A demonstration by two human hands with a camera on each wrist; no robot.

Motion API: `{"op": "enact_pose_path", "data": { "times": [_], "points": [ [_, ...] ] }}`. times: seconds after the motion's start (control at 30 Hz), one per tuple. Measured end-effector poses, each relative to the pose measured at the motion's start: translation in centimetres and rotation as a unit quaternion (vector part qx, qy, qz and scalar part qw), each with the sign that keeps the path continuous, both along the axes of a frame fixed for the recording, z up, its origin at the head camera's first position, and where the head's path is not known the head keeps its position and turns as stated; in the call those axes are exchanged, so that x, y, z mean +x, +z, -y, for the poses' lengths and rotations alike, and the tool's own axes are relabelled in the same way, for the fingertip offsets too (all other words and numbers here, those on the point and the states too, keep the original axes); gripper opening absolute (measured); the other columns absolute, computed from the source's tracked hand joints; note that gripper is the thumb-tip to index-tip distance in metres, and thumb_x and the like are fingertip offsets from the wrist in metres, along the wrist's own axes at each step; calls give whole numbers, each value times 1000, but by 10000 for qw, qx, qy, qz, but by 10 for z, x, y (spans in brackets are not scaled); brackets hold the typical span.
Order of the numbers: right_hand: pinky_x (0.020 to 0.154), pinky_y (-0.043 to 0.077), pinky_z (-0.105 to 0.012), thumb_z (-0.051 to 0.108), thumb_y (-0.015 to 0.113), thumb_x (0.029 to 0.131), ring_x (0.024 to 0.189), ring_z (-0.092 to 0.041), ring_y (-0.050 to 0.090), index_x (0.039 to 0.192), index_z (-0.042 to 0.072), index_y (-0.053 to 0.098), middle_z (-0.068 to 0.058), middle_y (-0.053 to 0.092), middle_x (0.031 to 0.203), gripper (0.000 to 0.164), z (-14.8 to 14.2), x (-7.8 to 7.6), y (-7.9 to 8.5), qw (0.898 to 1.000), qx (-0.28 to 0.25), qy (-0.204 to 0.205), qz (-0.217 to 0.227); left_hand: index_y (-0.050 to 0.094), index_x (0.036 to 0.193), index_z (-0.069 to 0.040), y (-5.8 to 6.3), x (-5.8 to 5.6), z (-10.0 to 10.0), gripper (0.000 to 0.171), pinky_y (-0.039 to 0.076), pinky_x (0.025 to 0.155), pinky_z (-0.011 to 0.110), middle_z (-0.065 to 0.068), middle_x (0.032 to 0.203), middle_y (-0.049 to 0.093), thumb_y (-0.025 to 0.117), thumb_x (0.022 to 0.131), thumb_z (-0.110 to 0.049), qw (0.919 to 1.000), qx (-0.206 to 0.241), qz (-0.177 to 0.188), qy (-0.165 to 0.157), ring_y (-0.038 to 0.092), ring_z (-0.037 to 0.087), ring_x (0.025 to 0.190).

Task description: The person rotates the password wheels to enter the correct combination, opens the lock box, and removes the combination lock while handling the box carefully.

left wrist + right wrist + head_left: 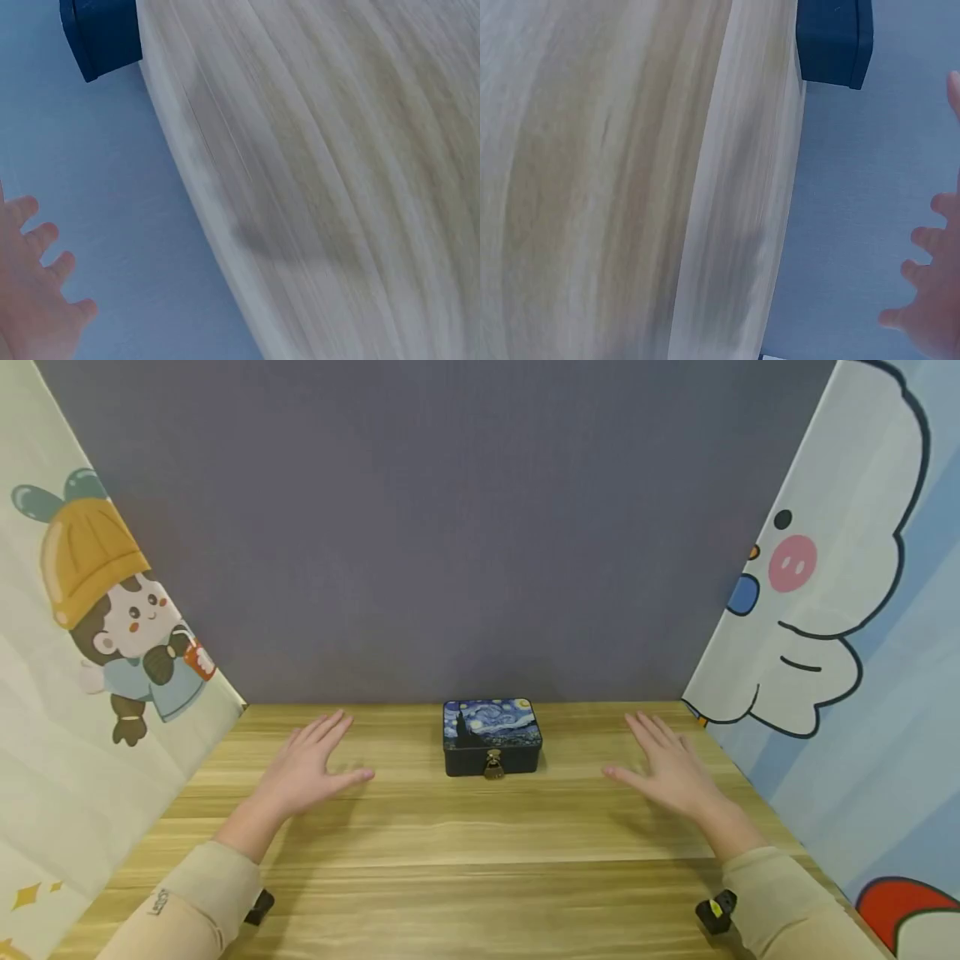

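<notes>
A small dark box point(491, 735) with a starry night painting on its lid stands at the back middle of the wooden table. Its lid is down, and a brass-coloured padlock point(493, 766) hangs from the clasp at its front. To the left of the box, my left hand point(309, 768) is held over the table with straight, spread fingers and holds nothing. On the other side, my right hand point(666, 764) mirrors it, fingers straight and thumb toward the box. Both wrist views catch a dark corner of the box point(105, 34) point(834, 41), apart from the fingers.
A grey panel point(450, 527) rises behind the table's back edge. Cartoon-printed sheets flank the table, with a figure in a yellow hat point(97, 560) at left and a white character point(840, 568) at right. The wood-grain tabletop point(480, 877) stretches between the arms.
</notes>
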State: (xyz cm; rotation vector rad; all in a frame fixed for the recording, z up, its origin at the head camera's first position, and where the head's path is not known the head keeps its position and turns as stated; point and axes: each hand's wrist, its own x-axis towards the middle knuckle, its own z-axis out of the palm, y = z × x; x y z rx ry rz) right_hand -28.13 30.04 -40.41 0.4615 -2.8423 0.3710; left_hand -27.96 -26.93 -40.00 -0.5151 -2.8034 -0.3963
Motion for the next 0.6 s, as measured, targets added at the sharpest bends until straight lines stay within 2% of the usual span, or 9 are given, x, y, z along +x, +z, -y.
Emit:
{"op": "enact_pose_path", "data": {
  "times": [0.3,0.47,0.6],
  "points": [
    [112,18,-72,61,60,97,147,-52,20,164,11,11,-22,15,166,97,4,-1,1,9950,-941,230,255,28,160,-6,-1,1,-5,101,15,116,66,19,164,25,64,89,-69,9986,508,102,-60,25,46,147],
    [111,20,-72,53,60,100,146,-53,21,164,11,11,-24,16,165,91,6,1,3,9855,-1583,300,537,27,161,-8,2,3,-9,97,18,114,68,18,165,23,65,92,-64,9953,927,261,-77,23,47,147],
    [109,24,-72,46,59,102,144,-53,26,164,9,14,-26,22,163,85,7,1,4,9777,-1991,359,571,27,161,-7,3,3,-11,95,18,115,66,18,165,22,65,93,-61,9916,1232,394,-84,22,46,148]
  ]
}}
